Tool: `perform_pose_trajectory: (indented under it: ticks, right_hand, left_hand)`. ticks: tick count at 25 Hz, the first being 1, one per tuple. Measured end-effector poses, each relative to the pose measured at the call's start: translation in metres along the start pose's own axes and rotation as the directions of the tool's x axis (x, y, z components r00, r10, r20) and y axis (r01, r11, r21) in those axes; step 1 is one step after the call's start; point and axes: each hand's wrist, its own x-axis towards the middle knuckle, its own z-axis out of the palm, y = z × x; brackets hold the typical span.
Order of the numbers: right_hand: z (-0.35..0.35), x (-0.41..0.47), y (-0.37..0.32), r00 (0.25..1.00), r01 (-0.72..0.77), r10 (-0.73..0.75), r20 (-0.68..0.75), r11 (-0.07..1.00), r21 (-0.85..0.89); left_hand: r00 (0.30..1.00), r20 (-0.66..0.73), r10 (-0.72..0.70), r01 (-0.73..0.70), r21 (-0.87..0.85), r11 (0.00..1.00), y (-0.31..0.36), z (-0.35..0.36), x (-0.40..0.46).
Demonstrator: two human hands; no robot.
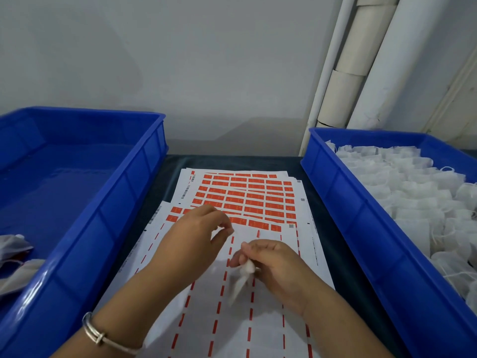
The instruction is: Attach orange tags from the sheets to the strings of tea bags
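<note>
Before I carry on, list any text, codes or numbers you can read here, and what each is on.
No text can be read.
Orange tags on the sheets: pale print, too blurred to read.
Sheet margins: barcodes and small square codes, too small to read.
Fine print along the right margin: illegible.
Blue bins: no label shows.

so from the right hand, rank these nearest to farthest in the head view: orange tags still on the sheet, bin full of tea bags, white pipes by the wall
1. Orange tags, just ahead of the right hand, on the sheet.
2. Bin of tea bags, to its right.
3. White pipes, far back right against the wall.
</note>
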Motion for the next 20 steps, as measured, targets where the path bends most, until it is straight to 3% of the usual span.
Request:
perform_pose_trajectory:
  ticks: [4, 8, 11, 15, 18, 20]
  right_hand:
    - [0.002, 0.012, -0.005, 0.998, 0.043, -0.039, -0.049, 0.995, 0.092]
    - [-0.002, 0.027, -0.011, 0.988, 0.064, -0.031, -0.149, 0.973, 0.223]
    - [-0.003, 0.043, -0.014, 0.973, 0.069, -0.028, -0.229, 0.983, 0.172]
    - [0.000, 0.067, -0.011, 0.956, 0.027, 0.035, -0.290, 0.978, 0.208]
    - [0.007, 0.085, -0.009, 0.943, -0.002, 0.075, -0.323, 0.975, 0.222]
    - [0.011, 0.098, -0.007, 0.938, -0.020, 0.028, -0.345, 0.999, 0.027]
  left_hand:
    - [0.994, 0.004, -0.106, 0.105, -0.103, 0.989, -0.014, -0.005, 0.015]
    - [0.908, -0.083, -0.411, 0.370, -0.305, 0.878, -0.036, 0.007, 0.032]
    - [0.871, 0.001, -0.491, 0.486, -0.153, 0.861, -0.046, 0.029, 0.035]
    - [0.868, 0.181, -0.463, 0.432, 0.190, 0.882, -0.051, 0.054, 0.031]
    - [0.866, 0.194, -0.461, 0.441, 0.139, 0.887, -0.056, 0.059, 0.029]
    - [0.871, 0.159, -0.465, 0.456, 0.093, 0.885, -0.056, 0.062, 0.026]
